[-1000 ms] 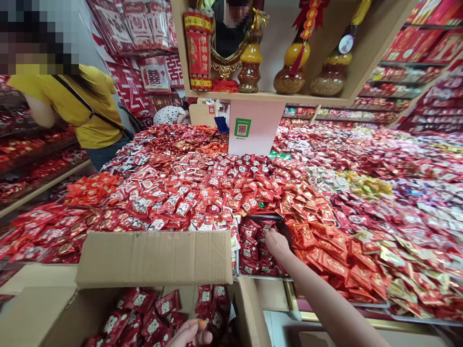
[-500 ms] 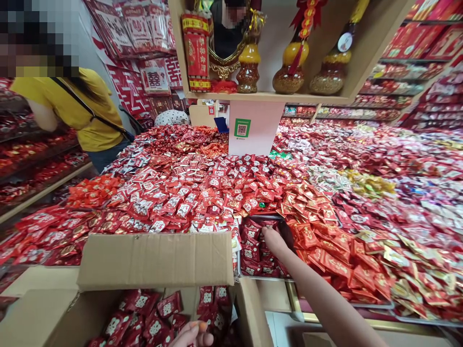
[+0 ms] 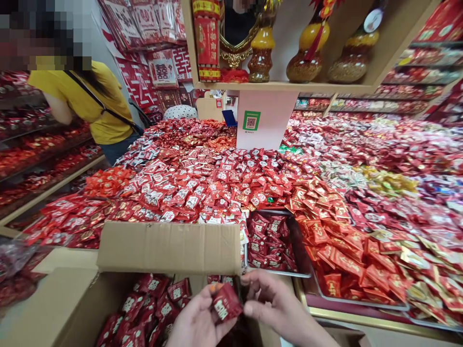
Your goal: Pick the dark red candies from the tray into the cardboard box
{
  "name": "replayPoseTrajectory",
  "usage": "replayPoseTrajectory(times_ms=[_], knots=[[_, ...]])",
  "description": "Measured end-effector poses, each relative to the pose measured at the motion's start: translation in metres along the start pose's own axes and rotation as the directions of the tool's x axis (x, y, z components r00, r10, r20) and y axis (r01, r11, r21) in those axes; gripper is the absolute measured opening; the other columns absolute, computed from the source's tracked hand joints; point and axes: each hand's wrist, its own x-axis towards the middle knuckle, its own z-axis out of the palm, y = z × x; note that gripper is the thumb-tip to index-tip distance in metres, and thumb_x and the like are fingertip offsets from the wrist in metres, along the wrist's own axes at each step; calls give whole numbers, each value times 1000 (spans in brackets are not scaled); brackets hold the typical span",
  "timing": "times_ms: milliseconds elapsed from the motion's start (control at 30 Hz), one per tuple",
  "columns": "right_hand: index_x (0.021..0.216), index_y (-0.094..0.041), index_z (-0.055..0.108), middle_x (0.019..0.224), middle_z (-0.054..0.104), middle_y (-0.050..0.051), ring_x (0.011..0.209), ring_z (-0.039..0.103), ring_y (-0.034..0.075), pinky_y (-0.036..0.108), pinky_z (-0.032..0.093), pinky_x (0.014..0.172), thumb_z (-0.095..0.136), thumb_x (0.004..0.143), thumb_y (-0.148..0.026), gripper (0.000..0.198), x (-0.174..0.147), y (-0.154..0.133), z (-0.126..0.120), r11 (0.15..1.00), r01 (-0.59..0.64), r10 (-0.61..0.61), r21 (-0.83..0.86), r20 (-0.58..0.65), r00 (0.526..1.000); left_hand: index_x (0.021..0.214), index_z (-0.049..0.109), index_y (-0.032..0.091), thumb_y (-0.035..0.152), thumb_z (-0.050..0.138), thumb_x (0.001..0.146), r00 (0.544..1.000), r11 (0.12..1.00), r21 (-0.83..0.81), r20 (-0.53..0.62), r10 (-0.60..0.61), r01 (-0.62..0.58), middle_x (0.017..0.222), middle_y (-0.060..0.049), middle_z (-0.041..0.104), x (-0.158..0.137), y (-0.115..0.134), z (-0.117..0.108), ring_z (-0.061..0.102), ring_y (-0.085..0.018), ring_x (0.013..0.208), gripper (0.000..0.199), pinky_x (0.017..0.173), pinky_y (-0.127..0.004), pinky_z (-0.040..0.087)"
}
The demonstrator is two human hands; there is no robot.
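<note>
My left hand [image 3: 200, 315] grips a dark red candy packet [image 3: 227, 302] with white printing, above the open cardboard box [image 3: 166, 248]. Beside the packet's right edge is my right hand [image 3: 273, 301]. Its fingers are bent, with a gap between thumb and forefinger, and nothing shows held in them; whether the thumb touches the packet I cannot tell. Similar dark red packets [image 3: 164, 308] lie loose in the box below. Just beyond the right hand, a metal tray [image 3: 302, 248] is partly filled with the same kind of packet, its right side showing bare dark metal.
Heaps of red and orange wrapped sweets [image 3: 347, 255] cover the counter around the tray. A wooden shelf [image 3: 282, 87] with gourd-shaped bottles overhangs the middle. At the left, a person in a yellow top [image 3: 108, 103] stands by stocked racks. A gold counter edge [image 3: 361, 319] runs at front right.
My right hand has come back from the tray to above the box. My left hand has risen out of the box and now holds a packet. The view has shifted slightly.
</note>
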Motion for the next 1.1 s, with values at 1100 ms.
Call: replayPoseTrajectory(times_ms=[1100], knots=[[123,-25,48,119,55,10,108,49,21,33,41,92,62,75,-25,50,-10,-7,16,857,337,-295,-391,165,941,138,20,31,6,64,60,996,814,576,1,91,-74,85,-2,68,8,-17,-3,53,-11,52,93,54,-23,41]])
